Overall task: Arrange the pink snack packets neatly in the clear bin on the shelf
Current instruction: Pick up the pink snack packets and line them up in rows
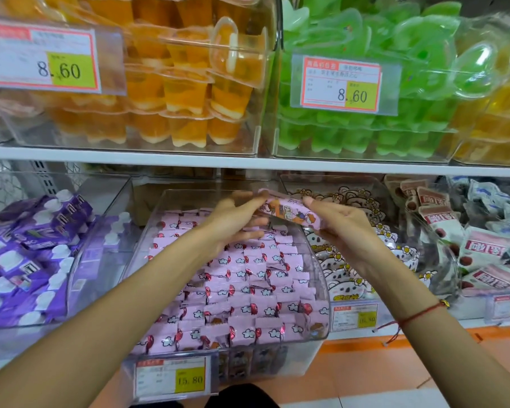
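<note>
A clear bin (312, 343) on the lower shelf holds several rows of pink snack packets (248, 284) with white cloud prints. Above the bin's back part, both hands hold one pink packet (289, 212) with an orange cartoon print, lying roughly level. My left hand (233, 222) pinches its left end with the fingertips, the other fingers spread over the rows below. My right hand (342, 225) grips its right end, and a red string bracelet sits on that wrist.
A bin of purple pouches (33, 248) stands to the left, and bins of bear-print packets (345, 260) and white-and-red packets (477, 248) to the right. The shelf above (248, 161) carries bins of orange and green jelly cups. A price tag (174, 378) hangs on the bin's front.
</note>
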